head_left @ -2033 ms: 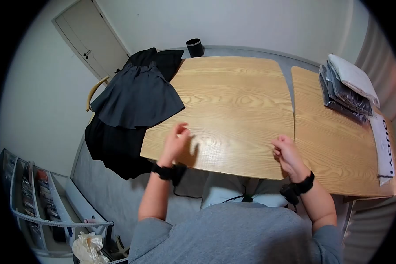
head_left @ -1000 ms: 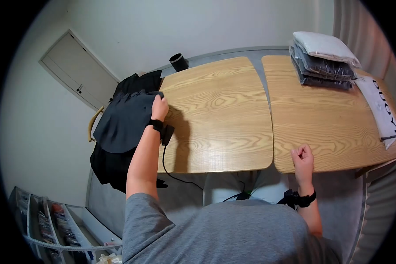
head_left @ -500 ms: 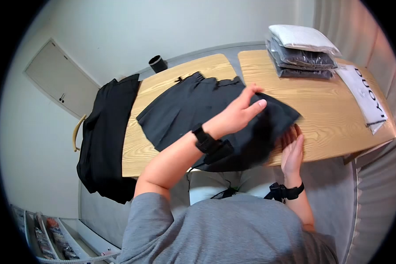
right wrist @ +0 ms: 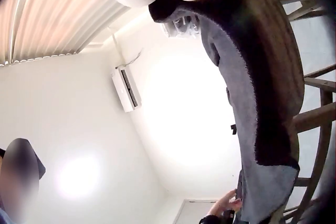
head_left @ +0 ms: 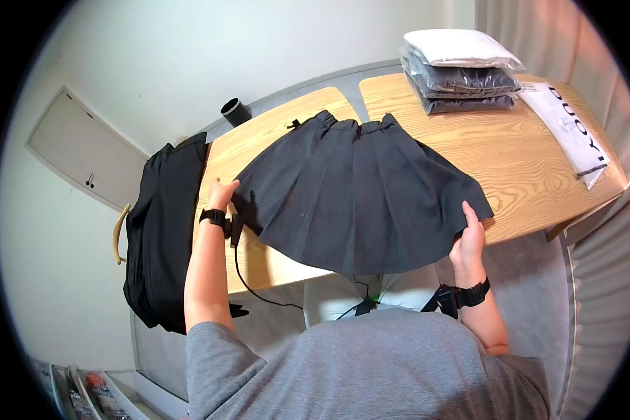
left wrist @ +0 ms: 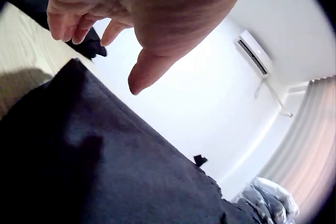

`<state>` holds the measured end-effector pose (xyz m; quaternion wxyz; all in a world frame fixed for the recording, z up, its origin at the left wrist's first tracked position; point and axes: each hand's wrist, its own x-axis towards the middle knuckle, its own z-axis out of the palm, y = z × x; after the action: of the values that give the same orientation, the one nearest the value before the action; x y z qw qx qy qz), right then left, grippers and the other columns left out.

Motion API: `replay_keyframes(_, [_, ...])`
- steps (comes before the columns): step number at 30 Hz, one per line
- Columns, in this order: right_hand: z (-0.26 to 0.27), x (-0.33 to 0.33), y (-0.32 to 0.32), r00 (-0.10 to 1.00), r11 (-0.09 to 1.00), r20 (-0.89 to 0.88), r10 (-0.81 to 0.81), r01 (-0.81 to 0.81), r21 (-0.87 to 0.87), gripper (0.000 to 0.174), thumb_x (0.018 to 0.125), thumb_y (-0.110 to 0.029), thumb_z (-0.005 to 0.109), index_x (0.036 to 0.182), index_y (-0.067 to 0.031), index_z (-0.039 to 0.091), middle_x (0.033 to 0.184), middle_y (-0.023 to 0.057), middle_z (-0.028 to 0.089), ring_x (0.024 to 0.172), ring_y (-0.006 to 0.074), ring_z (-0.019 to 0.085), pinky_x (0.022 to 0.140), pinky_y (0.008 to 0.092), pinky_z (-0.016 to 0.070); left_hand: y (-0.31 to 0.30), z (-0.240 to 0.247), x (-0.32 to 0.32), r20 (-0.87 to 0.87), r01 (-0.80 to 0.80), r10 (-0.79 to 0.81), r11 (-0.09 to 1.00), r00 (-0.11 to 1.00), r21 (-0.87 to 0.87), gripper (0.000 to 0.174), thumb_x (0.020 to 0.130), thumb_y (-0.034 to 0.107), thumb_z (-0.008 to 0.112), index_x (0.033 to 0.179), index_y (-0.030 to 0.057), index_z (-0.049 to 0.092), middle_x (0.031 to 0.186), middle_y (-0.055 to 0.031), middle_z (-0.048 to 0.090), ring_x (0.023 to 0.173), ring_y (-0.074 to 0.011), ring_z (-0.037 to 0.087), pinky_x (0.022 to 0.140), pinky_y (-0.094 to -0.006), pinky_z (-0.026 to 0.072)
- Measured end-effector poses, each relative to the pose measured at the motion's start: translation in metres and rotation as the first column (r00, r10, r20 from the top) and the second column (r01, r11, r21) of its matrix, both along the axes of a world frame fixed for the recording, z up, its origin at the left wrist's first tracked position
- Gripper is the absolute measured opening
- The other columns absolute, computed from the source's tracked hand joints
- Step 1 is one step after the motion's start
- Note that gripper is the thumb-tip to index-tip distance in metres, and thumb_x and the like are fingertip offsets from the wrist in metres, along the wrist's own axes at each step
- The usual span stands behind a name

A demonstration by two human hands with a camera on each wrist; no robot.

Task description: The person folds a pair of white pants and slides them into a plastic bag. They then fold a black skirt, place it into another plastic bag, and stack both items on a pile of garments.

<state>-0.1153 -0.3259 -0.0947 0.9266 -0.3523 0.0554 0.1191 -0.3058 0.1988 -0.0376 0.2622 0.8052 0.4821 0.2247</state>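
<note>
Head view: skirt [head_left: 357,196] judged soft, limp, light; right hand [head_left: 469,241] pinches a hem corner, left hand [head_left: 220,194] slack-fingered at the other.

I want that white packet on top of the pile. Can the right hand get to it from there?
Probably, once it lets go. The right hand grips the hem of the dark skirt. Only bare table lies between it and the white packet, though it looks a long stretch.

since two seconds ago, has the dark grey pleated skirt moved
Yes, the skirt went right, off the black clothes pile onto the middle of the wooden table, spread flat.
</note>
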Motion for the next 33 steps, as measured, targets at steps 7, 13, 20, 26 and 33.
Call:
replay_keyframes(7, [0.024,-0.001,-0.001,0.99,0.99,-0.118,0.08,-0.065,0.123,0.037,0.093,-0.024,0.049,0.12,0.0008,0.052,0.118,0.0103,0.058,0.108,0.0253,0.055,0.096,0.0397,0.0426,0.047,-0.057,0.0,0.055,-0.007,0.015,0.989,0.998,-0.147,0.077,0.071,0.031,0.076,0.125,-0.0112,0.042,0.119,-0.0254,0.054,0.106,-0.0283,0.057,0.085,-0.0363,0.0481])
replay_keyframes(13, [0.041,0.056,0.001,0.938,0.965,-0.242,0.248,-0.217,0.15,0.039,0.097,-0.029,0.039,0.12,0.0002,0.051,0.121,0.0136,0.056,0.111,0.0286,0.053,0.099,0.0434,0.0396,0.004,-0.013,0.008,0.359,0.254,-0.07,0.83,0.931,-0.496,0.04,0.085,0.021,0.065,0.116,-0.0014,0.055,0.105,-0.009,0.063,0.088,-0.0215,0.061,0.079,-0.0362,0.0484])
replay_keyframes(20, [0.109,0.121,-0.051,0.881,0.88,0.058,0.47,-0.473,0.049,0.037,0.095,-0.023,0.046,0.119,0.0048,0.051,0.119,0.0184,0.057,0.105,0.0301,0.057,0.099,0.0431,0.0409,-0.067,0.084,-0.059,0.677,0.414,-0.085,0.845,0.731,-0.34,0.024,0.087,0.011,0.06,0.107,-0.0018,0.056,0.097,-0.0066,0.062,0.085,-0.0141,0.059,0.077,-0.0263,0.0471])
replay_keyframes(26, [0.057,0.12,-0.106,0.906,0.829,-0.101,0.412,-0.418,-0.373,0.031,0.091,-0.012,0.052,0.118,0.003,0.053,0.11,0.0129,0.061,0.097,0.022,0.06,0.085,0.0341,0.0485,-0.095,0.048,-0.155,0.221,0.174,-0.067,0.843,0.973,-0.51,0.033,0.085,0.014,0.063,0.11,-0.0038,0.051,0.095,-0.0078,0.061,0.086,-0.0126,0.057,0.078,-0.0263,0.0455])
replay_keyframes(33, [0.132,0.092,-0.02,0.864,0.669,0.304,0.402,-0.051,-0.741,0.038,0.083,-0.021,0.06,0.118,-0.0064,0.055,0.113,0.0053,0.056,0.105,0.0162,0.048,0.089,0.0281,0.0338,-0.101,0.074,-0.111,0.239,0.379,-0.326,0.898,0.914,-0.224,0.045,0.089,0.019,0.059,0.126,-0.0021,0.044,0.121,-0.0191,0.054,0.113,-0.0226,0.051,0.097,-0.031,0.0385])
